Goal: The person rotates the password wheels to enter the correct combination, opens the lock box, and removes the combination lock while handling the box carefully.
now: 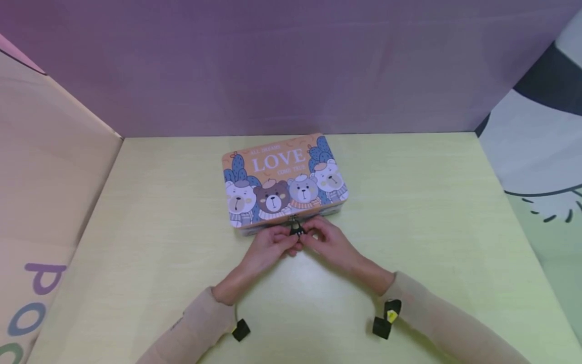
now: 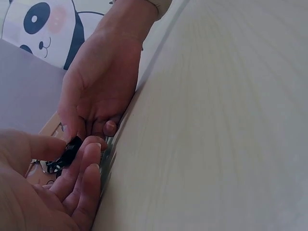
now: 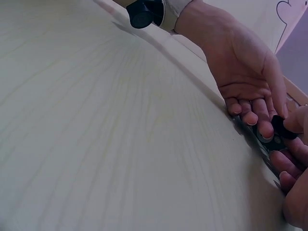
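Observation:
A rectangular tin box [image 1: 284,184] with cartoon bears and the word LOVE on its lid lies at the back middle of the table, its lid down. At its front clasp hangs a small black padlock [image 1: 297,230] with a curved shackle. My left hand [image 1: 269,246] pinches the padlock from the left, thumb against fingers. From the right, my right hand [image 1: 331,243] pinches its other side with thumb and forefinger. Both wrist views show the dark padlock [image 2: 70,153] between the fingertips of the two hands, partly hidden by them.
The pale wooden table [image 1: 432,217] meets a purple wall panel [image 1: 295,65] right behind the box. Printed panels flank it, with letters on the left panel [image 1: 50,182]. A small black camera [image 1: 242,329] hangs by the left sleeve, another [image 1: 382,327] by the right.

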Demonstrator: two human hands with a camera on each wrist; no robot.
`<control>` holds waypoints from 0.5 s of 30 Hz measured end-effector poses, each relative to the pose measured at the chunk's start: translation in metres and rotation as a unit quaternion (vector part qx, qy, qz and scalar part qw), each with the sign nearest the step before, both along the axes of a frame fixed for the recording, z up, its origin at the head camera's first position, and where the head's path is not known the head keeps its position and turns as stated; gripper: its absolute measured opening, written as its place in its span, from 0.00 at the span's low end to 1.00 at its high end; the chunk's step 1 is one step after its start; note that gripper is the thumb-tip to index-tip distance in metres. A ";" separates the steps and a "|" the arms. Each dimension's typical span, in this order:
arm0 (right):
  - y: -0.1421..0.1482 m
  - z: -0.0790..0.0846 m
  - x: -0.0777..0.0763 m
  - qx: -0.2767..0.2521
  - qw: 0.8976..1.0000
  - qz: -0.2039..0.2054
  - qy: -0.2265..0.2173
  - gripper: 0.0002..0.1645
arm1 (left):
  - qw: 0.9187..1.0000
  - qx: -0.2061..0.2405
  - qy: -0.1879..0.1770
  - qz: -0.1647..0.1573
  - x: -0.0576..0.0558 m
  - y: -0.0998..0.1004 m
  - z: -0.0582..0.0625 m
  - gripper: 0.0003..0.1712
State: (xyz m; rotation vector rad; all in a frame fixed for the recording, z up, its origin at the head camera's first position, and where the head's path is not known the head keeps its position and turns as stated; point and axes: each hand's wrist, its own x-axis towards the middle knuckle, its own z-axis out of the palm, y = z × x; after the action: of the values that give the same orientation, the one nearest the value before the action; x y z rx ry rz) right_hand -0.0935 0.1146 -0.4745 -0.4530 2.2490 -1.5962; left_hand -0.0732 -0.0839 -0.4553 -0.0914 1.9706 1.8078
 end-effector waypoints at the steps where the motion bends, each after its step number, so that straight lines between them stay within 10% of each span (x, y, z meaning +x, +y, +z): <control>1: 0.000 0.000 0.000 -0.001 1.000 0.001 -0.001 0.11 | 1.000 0.001 -0.001 0.000 0.000 0.000 0.000 0.13; 15: -0.001 0.001 0.001 -0.004 1.000 0.000 -0.001 0.11 | 1.000 0.000 0.003 0.004 0.000 -0.001 -0.002 0.12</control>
State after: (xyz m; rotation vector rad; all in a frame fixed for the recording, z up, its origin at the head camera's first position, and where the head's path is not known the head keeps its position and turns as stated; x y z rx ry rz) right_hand -0.0928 0.1141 -0.4739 -0.4550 2.2413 -1.6058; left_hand -0.0732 -0.0848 -0.4574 -0.0937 1.9776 1.8149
